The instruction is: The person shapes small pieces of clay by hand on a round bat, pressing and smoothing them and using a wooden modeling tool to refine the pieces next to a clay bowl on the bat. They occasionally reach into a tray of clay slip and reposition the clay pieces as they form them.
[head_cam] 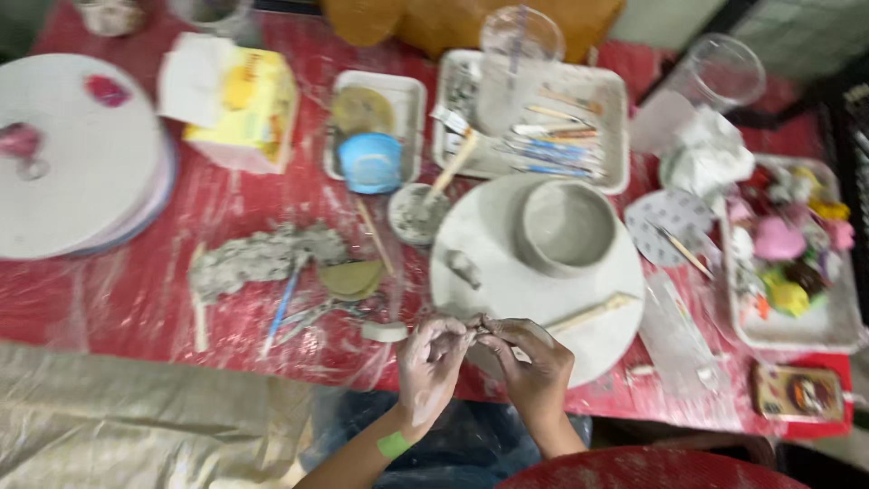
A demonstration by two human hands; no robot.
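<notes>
1. Table cover (136,299): red, under clear plastic.
2. Clay bowl (566,226): grey, on pale grey round board (507,290).
3. Tissue box (249,113): yellow, white sheet on top.
4. Small cup (369,163): blue.
5. Left hand (433,362): smeared grey-white; green band (394,445) at wrist.
6. Right hand (534,362): clay-dusted fingers.
7. Tray (837,330): white; pink, yellow, brown pieces.

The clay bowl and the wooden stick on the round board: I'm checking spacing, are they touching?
Apart. The head view shows the clay bowl at the board's upper part, with bare board between it and the wooden stick near the lower edge.
</notes>
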